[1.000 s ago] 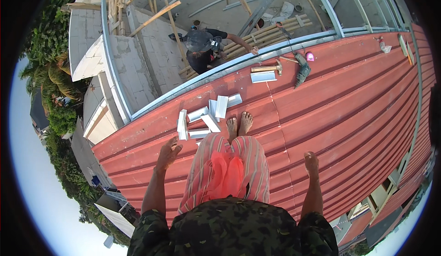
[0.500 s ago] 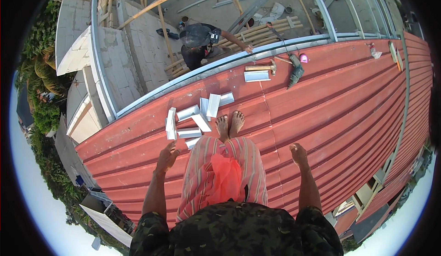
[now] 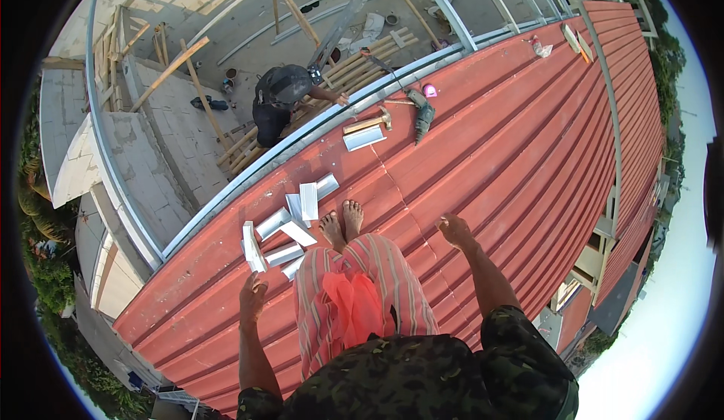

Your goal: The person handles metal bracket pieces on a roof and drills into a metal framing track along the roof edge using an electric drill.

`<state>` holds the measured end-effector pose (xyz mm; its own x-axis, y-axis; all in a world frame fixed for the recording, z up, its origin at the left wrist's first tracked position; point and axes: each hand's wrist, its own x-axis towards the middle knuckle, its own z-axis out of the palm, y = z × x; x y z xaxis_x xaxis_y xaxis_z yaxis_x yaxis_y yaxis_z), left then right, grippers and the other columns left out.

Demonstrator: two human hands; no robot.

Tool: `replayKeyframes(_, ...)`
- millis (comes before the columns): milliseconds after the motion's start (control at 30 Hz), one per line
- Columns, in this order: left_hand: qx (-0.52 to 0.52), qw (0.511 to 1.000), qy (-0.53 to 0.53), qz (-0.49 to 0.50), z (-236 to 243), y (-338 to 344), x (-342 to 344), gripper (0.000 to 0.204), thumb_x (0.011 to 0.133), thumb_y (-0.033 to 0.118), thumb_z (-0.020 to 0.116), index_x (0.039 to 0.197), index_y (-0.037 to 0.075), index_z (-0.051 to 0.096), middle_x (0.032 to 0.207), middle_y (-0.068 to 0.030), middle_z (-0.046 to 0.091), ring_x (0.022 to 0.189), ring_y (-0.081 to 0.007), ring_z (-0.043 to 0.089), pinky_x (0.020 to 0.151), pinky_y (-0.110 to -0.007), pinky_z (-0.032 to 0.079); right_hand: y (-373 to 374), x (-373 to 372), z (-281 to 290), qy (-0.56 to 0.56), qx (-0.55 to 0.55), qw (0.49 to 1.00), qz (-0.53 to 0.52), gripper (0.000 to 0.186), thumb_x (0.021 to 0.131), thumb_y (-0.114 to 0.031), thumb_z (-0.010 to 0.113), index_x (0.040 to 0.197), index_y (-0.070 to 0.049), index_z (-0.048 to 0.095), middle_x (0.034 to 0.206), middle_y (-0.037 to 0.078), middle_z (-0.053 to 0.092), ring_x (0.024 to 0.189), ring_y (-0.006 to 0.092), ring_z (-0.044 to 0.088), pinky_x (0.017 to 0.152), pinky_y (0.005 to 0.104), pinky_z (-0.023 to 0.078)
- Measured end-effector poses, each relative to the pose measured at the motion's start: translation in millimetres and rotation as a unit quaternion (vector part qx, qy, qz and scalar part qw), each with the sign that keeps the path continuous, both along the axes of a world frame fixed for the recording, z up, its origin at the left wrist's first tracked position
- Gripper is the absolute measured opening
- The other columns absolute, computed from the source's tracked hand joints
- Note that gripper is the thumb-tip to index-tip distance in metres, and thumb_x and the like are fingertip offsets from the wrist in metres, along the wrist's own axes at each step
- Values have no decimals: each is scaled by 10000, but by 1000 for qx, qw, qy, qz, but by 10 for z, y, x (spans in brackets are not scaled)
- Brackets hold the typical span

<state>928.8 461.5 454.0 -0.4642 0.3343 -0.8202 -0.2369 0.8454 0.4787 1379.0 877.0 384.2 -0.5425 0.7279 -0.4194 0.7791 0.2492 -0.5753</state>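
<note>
My left hand point(image 3: 253, 296) hangs over the red metal roof point(image 3: 498, 171), its fingers loosely bent and apart with nothing seen in them. Just beyond it lie several short silver metal channel pieces point(image 3: 299, 234), scattered to the left of my bare feet point(image 3: 343, 224). My right hand point(image 3: 455, 231) is held above the roof at the right, touching nothing, its fingers curled in and no object showing. Farther off, a hammer point(image 3: 369, 123) with a wooden handle rests beside another silver piece point(image 3: 364, 137). A dark green power drill point(image 3: 423, 115) lies to their right.
Beyond the roof's metal edge beam point(image 3: 249, 180), a co-worker point(image 3: 283, 96) in dark clothes stands lower down, one hand at the beam. Bamboo poles point(image 3: 362, 65) and block walls point(image 3: 143, 156) are there. A pink round item point(image 3: 430, 90) sits by the drill. Roof ribs run crosswise.
My view has swung right, so the roof and tools sit farther left and tilted. My right hand has shifted left relative to my body. The tools and metal pieces stay in place.
</note>
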Motion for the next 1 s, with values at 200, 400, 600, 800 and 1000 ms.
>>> replayKeyframes(200,-14,1000,22,-5,193,-411,-89,615,864,194,626,1403,-33,436,1289,-279,556,1189,-307,569,982,-384,452,-60,-396,273,-132,-39,990,-18,371,880,-313,626,1117,-27,618,986,213,676,955,388,650,836,472,521)
replayKeyframes(400,-5,1000,14,-10,161,-442,-305,611,850,181,636,1386,-48,450,1319,-248,552,1192,-307,570,979,-372,457,83,-536,709,-175,-48,983,-22,422,889,-350,618,1158,-25,613,1062,229,659,1014,396,631,891,471,502)
replayKeyframes(600,39,998,47,-19,-133,25,-1121,633,863,218,608,1407,-47,423,1341,-245,522,1190,-278,560,969,-372,460,526,-300,695,-45,54,997,-25,396,898,-309,662,1152,-10,614,965,220,682,891,334,683,775,413,544)
replayKeyframes(800,86,993,70,35,-246,533,-1099,682,906,346,643,1427,-24,406,1375,-239,502,1262,-281,500,1036,-380,396,959,-189,1094,-156,86,983,-34,293,886,-176,660,1122,-12,606,934,203,693,833,307,699,700,396,545)
replayKeyframes(1000,42,998,49,-12,-285,-371,-550,589,884,197,640,1392,-33,449,1247,-229,594,1140,-251,585,954,-358,461,791,-211,852,-44,118,992,-7,251,865,-125,676,1080,-24,596,879,175,684,806,292,692,691,383,547)
